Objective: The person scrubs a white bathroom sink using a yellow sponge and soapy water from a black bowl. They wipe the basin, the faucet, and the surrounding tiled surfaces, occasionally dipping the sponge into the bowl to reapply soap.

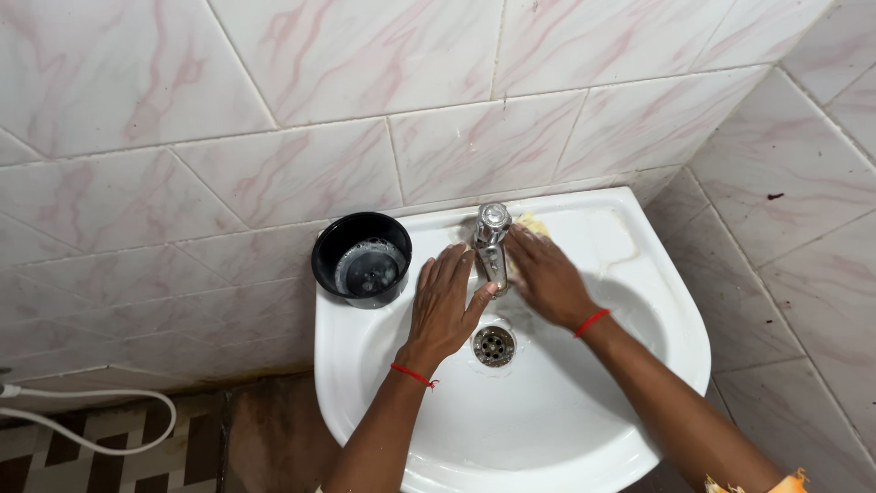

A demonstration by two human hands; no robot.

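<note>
Now both hands reach over the sink [639,365]: left hand [444,306] flat, fingers spread, thumb touching the tap [492,245]; right hand [546,274] presses a yellow sponge [532,223] beside it, fingers extended.

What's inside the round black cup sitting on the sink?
Inside the round black cup on the white ceramic sink there is foamy, soapy water. The foam hides the cup's bottom, so anything lying beneath it cannot be seen.

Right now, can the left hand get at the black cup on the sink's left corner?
Probably yes. The left hand lies flat beside the tap, and nothing stands between it and the black cup just to its left.
</note>
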